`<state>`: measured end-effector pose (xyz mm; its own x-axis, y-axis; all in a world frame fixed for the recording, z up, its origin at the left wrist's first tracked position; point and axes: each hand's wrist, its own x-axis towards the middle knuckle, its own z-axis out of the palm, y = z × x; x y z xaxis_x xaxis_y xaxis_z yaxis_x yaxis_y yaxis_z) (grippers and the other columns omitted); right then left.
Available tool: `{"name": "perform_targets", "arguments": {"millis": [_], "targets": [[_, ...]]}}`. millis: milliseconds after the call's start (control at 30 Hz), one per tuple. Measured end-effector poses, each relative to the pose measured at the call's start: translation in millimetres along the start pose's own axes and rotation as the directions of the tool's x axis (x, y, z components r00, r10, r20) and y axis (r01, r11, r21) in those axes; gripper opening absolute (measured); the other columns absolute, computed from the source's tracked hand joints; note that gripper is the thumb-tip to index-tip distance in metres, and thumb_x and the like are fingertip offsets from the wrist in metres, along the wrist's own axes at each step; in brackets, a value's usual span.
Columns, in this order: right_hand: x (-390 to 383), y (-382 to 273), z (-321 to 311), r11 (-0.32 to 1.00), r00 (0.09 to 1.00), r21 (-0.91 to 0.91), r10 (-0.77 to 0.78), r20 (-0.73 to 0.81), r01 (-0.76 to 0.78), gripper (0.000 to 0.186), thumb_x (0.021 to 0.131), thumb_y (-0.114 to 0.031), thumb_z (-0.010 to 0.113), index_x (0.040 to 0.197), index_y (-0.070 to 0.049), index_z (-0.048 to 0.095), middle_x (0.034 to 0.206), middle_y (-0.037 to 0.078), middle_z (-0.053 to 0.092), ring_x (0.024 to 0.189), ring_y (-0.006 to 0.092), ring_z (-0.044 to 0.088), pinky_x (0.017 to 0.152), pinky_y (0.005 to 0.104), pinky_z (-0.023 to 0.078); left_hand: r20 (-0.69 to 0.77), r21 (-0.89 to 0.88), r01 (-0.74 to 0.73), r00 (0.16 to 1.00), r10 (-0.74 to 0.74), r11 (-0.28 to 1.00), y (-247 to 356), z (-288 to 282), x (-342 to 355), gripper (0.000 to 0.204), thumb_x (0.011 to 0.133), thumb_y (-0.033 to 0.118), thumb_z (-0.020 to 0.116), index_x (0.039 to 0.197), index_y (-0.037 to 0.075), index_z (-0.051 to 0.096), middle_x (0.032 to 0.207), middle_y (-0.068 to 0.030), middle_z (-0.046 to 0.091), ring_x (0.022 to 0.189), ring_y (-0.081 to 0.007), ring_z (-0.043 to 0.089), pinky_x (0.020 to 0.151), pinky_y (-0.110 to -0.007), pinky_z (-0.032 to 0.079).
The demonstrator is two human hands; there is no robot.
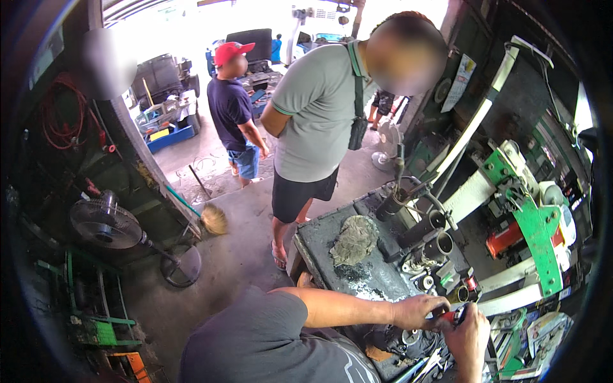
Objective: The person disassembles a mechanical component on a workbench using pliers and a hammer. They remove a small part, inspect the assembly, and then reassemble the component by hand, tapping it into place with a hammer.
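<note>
Above the right part of a dark workbench point(325, 255), my two hands meet at a small red-and-black object point(452, 316). My left hand point(415, 311) reaches across from the left, its fingers curled at the object's near side. From the other side my right hand point(470, 335) wraps round it, thumb and fingers closed. The fingers cover most of the object, so its kind does not show. Beneath the hands lie dark greasy parts and a round metal piece point(410, 336). A crumpled grey rag point(355, 240) lies farther back on the bench.
Metal cylinders point(439, 246) and small cans stand along the bench's right side. Beyond rises a green-and-white metal frame point(536, 239). A person in a grey shirt point(319, 115) stands across the bench, another in a red cap point(228, 108) behind. A pedestal fan point(108, 223) and broom point(214, 219) are left.
</note>
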<state>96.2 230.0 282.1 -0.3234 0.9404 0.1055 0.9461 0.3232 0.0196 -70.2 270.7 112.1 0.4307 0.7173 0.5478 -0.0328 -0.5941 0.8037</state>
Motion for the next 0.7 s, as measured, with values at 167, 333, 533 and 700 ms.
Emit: {"name": "perform_targets", "arguments": {"millis": [167, 333, 533, 700], "targets": [[1, -1, -1, 0.966, 0.976, 0.171, -0.207, 0.062, 0.194, 0.063, 0.065, -0.020, 0.096, 0.117, -0.001, 0.065, 0.103, 0.021, 0.068, 0.093, 0.0454, 0.068, 0.084, 0.0495, 0.056, 0.092, -0.170, 0.016, 0.996, -0.001, 0.985, -7, 1, -7, 0.069, 0.100, 0.023, 0.078, 0.158, 0.008, 0.045, 0.138, -0.0188, 0.069, 0.128, -0.0373, 0.069, 0.109, -0.046, 0.053], [-8, -9, -5, 0.987, 0.981, 0.115, -0.096, -0.166, 0.116, 0.048, 0.070, -0.023, 0.093, 0.094, -0.002, 0.058, 0.082, 0.019, 0.065, 0.080, 0.0433, 0.065, 0.074, 0.0542, 0.050, 0.085, -0.078, 0.033, 0.996, -0.027, 0.996, -12, 4, -9, 0.067, 0.098, 0.025, 0.081, 0.155, 0.006, 0.051, 0.134, -0.0219, 0.070, 0.125, -0.0389, 0.070, 0.110, -0.047, 0.054], [-9, -1, 2, 0.985, 0.982, 0.156, -0.042, -0.185, 0.072, 0.049, 0.071, -0.021, 0.093, 0.097, -0.001, 0.057, 0.082, 0.020, 0.065, 0.081, 0.0443, 0.065, 0.075, 0.0545, 0.049, 0.223, -0.035, 0.080, 0.972, -0.070, 0.996, -47, 22, -16, 0.105, 0.081, 0.038, 0.094, 0.165, 0.006, 0.039, 0.163, -0.0219, 0.048, 0.153, -0.0403, 0.045, 0.125, -0.049, 0.039], [-10, 9, 10, 0.916, 0.972, 0.347, -0.144, -0.184, 0.201, 0.041, 0.076, -0.015, 0.090, 0.104, -0.001, 0.064, 0.088, 0.020, 0.067, 0.086, 0.0429, 0.067, 0.074, 0.0488, 0.052, 0.519, 0.341, -0.131, 0.852, -0.070, 0.931, -110, 33, -27, 0.148, 0.055, 0.068, 0.099, 0.174, 0.015, 0.028, 0.181, -0.0207, 0.016, 0.166, -0.0493, 0.009, 0.133, -0.062, 0.020]]}}
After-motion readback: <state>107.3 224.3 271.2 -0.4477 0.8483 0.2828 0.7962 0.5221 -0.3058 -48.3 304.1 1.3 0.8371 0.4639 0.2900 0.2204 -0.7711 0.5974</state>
